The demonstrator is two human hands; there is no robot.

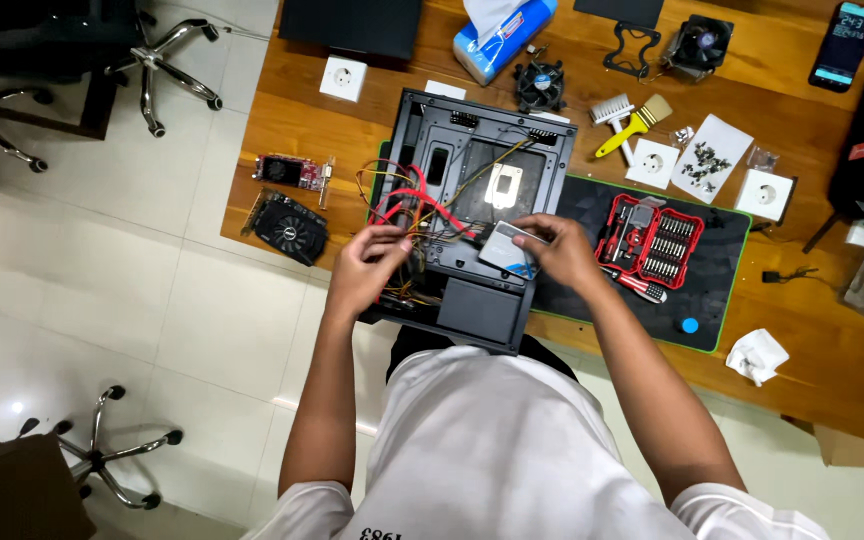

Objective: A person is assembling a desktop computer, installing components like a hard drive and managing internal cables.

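White short-sleeved T-shirt (pixel 512 450) with dark print, bare forearms

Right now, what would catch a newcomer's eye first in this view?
The open black case in the middle of the wooden desk, red cables spilling from it. The right hand holds a grey drive over it, while the left hand pinches the cables. To the right lies a red bit set on a dark mat.

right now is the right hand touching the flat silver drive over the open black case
Touching: the head view shows the right hand's fingers wrapped around the flat silver drive.
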